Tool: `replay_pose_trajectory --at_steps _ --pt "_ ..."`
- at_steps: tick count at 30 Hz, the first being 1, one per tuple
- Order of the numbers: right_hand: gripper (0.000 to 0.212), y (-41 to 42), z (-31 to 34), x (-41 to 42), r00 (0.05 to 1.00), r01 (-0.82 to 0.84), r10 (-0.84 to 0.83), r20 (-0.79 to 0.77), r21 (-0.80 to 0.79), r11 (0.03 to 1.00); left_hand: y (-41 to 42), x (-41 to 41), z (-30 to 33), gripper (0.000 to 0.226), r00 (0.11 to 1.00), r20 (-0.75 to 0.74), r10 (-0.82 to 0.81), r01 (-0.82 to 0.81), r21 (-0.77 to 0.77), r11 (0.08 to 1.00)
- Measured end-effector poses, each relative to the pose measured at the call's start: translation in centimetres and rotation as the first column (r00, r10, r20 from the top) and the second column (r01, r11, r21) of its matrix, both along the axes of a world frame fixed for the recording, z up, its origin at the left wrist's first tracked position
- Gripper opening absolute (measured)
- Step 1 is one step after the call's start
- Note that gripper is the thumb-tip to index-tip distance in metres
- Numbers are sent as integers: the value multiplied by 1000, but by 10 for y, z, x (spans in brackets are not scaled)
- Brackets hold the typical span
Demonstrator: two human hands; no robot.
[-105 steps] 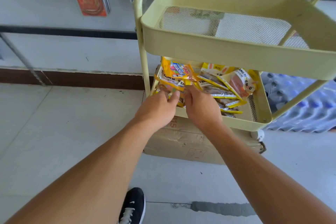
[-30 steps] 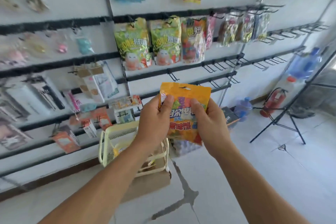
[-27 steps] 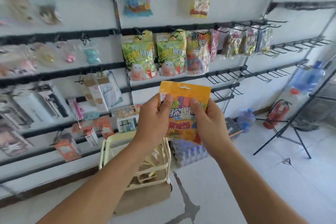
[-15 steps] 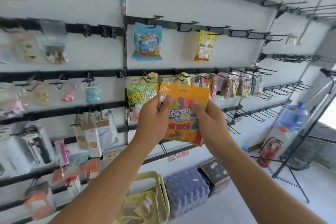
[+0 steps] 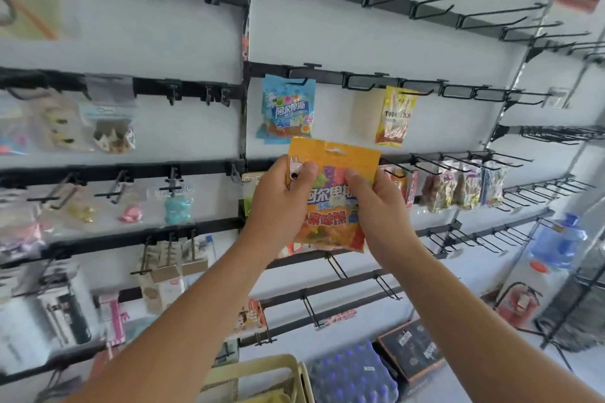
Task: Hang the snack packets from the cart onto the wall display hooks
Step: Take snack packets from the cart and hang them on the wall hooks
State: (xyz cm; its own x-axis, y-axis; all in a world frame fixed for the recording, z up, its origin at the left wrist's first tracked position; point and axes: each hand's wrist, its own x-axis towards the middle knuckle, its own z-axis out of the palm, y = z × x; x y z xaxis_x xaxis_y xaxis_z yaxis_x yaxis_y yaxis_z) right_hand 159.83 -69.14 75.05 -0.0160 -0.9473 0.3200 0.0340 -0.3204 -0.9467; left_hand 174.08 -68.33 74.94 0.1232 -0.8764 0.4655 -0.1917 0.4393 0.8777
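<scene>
Head view: my left hand [image 5: 278,203] and right hand [image 5: 379,206] pinch the orange packet [image 5: 332,193] upright by its side edges, hang hole [image 5: 334,151] on top, empty hook [image 5: 360,86] above, slightly right, farther back.

Red fire extinguisher [image 5: 517,306] stands beside blue water jug [image 5: 556,244].

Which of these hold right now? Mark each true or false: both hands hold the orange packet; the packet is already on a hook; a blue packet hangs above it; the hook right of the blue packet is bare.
1. Both the left hand and right hand hold the orange packet. True.
2. It is already on a hook. False: it is in the hands, off the wall.
3. A blue packet hangs above it. True.
4. The next hook right is bare. True.
</scene>
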Motion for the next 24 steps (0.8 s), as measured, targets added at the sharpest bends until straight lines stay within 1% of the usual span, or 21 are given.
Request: replay_pose_trajectory --at_steps 1,4,8,9,12,14,21,24 --pt "17 -7 1 -1 1000 1 -1 -4 -8 1000 -6 -1 1 33 1000 -4 1 -1 4 1000" --pt "25 -27 4 -9 1000 -3 3 3 -14 1000 -22 -9 6 20 999 -25 25 -25 5 1000" --pt "31 -60 10 -24 1000 -19 19 13 -39 999 -52 -23 18 35 997 -69 30 -28 36 999" --pt "31 -68 13 -29 1000 -19 20 13 -52 998 -62 -27 20 35 996 -85 26 -23 35 999" --pt "23 -100 20 -46 1000 -19 21 21 -87 996 -94 -45 26 20 990 -140 31 -30 11 999" --pt "21 -123 29 -60 999 -30 35 39 -102 994 -116 -60 33 17 985 -162 54 -53 12 999" --pt "25 -205 57 -100 998 -48 55 40 -148 988 -185 -102 65 25 980 -134 145 -148 -9 989" --pt "31 -231 65 -109 999 -47 49 8 -174 984 -205 -113 75 24 976 -112 185 -188 -18 982"
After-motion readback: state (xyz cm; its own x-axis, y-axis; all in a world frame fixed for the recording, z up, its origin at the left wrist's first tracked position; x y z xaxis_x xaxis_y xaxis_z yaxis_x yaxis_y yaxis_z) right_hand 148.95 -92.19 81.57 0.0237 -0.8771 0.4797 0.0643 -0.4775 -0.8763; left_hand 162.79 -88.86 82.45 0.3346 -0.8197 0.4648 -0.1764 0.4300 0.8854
